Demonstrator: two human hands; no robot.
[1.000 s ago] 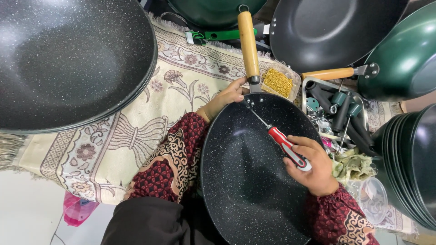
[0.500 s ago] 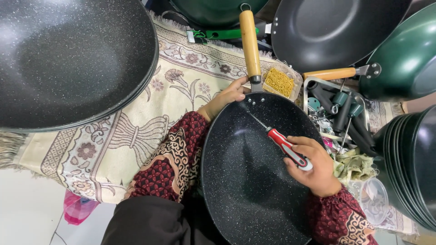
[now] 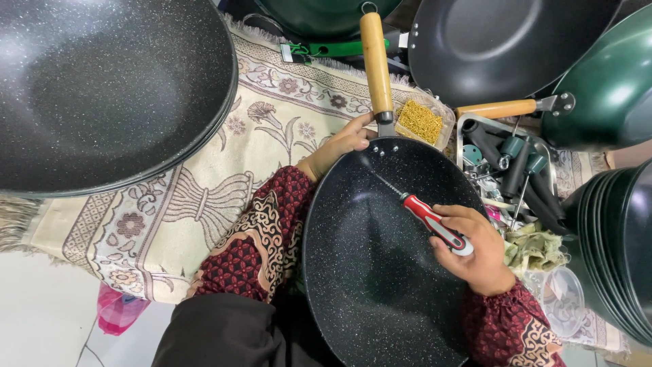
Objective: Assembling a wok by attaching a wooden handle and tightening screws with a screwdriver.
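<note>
Now: screwdriver tip at handle rivets, pan braced on lap

Speckled black pan (image 3: 380, 272) resting low centre, tilted across the lap, wooden handle (image 3: 375, 64) pointing away toward the top of view. Red-and-white screwdriver (image 3: 435, 222) lying across the pan's inside, thin shaft running up-left, tip close to the row of small rivets just below the handle bracket; contact with a rivet too small to confirm. Right hand (image 3: 475, 251) closed in a fist around the screwdriver grip, thumb along the top, over the pan's right rim. Left hand (image 3: 339, 144) curled over the pan's upper-left rim, fingers touching the metal bracket at the handle's base. Both forearms in dark red patterned sleeves (image 3: 258, 251).

Beneath and to the left: cream rug with floral pattern (image 3: 204, 197), fringed edge. Stack of large speckled black pans (image 3: 102, 88) filling the upper left. Just right of the handle: small clear tub of yellow-gold bits (image 3: 420, 121). Further right: metal tray (image 3: 463, 133) holding dark handles and teal-capped parts. Top right: plain black pan (image 3: 502, 41), green pan with wooden handle (image 3: 611, 88). Right edge: nested stack of dark pans (image 3: 618, 245). Lower left: pink object (image 3: 115, 309) on pale floor.
</note>
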